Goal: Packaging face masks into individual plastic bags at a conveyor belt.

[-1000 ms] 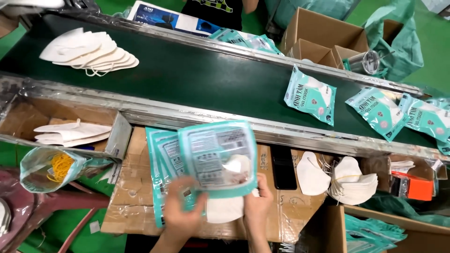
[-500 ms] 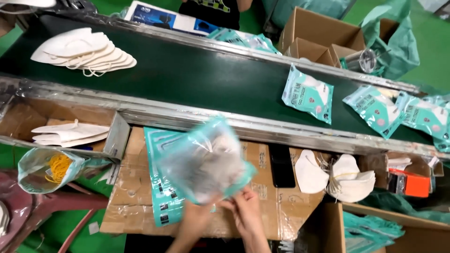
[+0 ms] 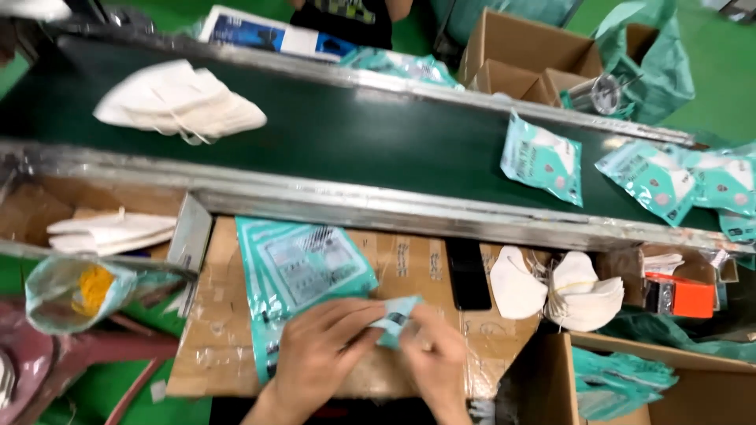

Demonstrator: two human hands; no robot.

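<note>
Compared with half a second ago, the teal pouch [image 3: 396,318] has come down from the air onto the cardboard-covered desk [image 3: 213,346], now pinched together between the left hand [image 3: 319,354] and right hand [image 3: 435,364], and it could slip onto the pouch stack [image 3: 303,271] beyond.

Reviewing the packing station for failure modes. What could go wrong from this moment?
1. Both hands, left hand and right hand, pinch one teal pouch above the stack of pouches; it could crease or slip.
2. The black phone lies beside the loose white masks and might get knocked.
</note>
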